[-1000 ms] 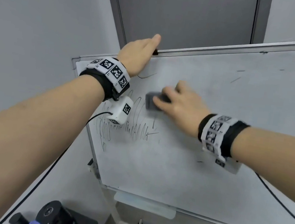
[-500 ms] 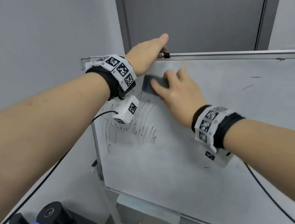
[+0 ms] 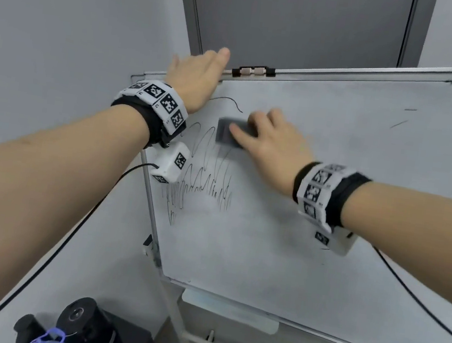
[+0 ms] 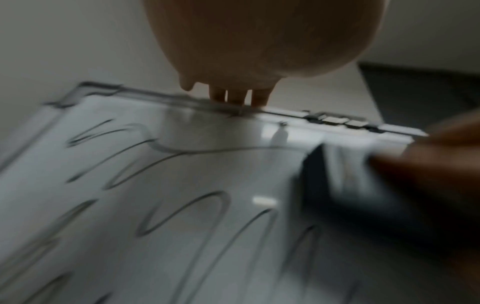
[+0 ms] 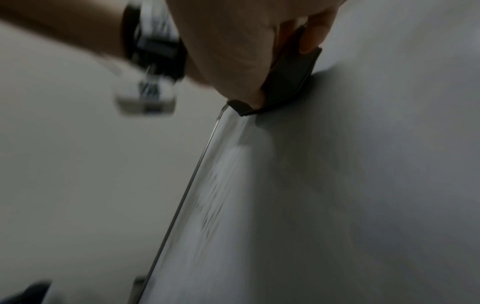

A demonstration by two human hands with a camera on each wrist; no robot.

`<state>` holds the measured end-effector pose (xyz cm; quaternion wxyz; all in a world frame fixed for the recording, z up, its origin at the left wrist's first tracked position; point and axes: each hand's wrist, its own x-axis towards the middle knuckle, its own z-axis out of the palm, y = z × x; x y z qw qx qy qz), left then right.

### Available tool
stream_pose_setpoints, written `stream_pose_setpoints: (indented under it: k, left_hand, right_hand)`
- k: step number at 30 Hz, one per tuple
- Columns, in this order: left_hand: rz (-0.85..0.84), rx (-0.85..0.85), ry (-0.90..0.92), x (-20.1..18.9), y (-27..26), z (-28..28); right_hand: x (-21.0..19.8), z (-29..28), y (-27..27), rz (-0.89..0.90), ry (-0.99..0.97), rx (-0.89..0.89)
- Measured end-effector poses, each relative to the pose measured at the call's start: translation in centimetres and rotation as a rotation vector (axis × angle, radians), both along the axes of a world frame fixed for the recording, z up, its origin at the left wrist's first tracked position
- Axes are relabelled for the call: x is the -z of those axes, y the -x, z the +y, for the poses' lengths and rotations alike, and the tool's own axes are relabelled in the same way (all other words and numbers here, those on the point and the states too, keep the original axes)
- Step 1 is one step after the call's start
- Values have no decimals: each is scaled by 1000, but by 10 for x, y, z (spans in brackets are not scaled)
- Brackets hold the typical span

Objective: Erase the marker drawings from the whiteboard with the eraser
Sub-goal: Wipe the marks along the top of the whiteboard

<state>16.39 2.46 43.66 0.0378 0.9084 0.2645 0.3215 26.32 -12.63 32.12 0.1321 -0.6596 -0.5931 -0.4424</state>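
Grey eraser [image 3: 228,135] gripped by right hand [image 3: 273,149] | left hand [image 3: 194,76] gripping whiteboard [image 3: 300,211] edge

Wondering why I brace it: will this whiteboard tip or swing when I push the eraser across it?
Probably. The whiteboard sits tilted on a thin stand, so pushing could swing it. The left hand gripping its top edge likely steadies it. The eraser looks small and light, so strokes stay gentle.

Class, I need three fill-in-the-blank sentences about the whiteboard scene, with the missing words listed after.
1. The right hand presses a dark ____ against the whiteboard.
2. The left hand grips the board's ____ edge.
3. The remaining scribbles lie ____ the eraser in the head view.

Missing words: eraser; top; below
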Motion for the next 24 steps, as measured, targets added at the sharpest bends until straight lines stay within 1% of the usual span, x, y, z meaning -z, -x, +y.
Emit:
stream_pose_setpoints:
  k: [2,3,5,6,8,10,12,14,15,17,20,22,24]
  left_hand:
    - [-32,-85,-70,8,12,12]
    - [-42,-99,-90,12,17,15]
    - [-65,-62,-146,19,23,27]
    - [-73,-29,-155,20,24,29]
    - [-99,32,-171,19,24,29]
    - [-76,57,-178,18,23,30]
    - [-30,73,-187,15,23,34]
    - [-27,90,-180,13,25,42]
    - [-20,85,-181,12,29,47]
    - [-17,37,-188,12,38,59]
    - [-14,-107,-179,13,51,80]
    - [-33,-123,-135,14,52,89]
    - [-48,-93,-114,17,49,96]
  right_hand:
    - [-24,9,2,12,-90,14]
    - [-29,14,5,14,-114,18]
    - [-24,23,13,2,-113,2]
    - [-14,27,17,-18,-84,-14]
    - [22,33,25,-63,35,-58]
    - [65,34,32,-78,177,-87]
    - [103,33,39,-87,320,-73]
    - [122,31,46,-105,431,-33]
    - [122,32,48,-103,439,-27]
    - [100,38,46,-71,338,-15]
    - [38,54,33,5,75,10]
    - [-2,61,28,54,-51,12]
    - [-26,65,28,89,-124,0]
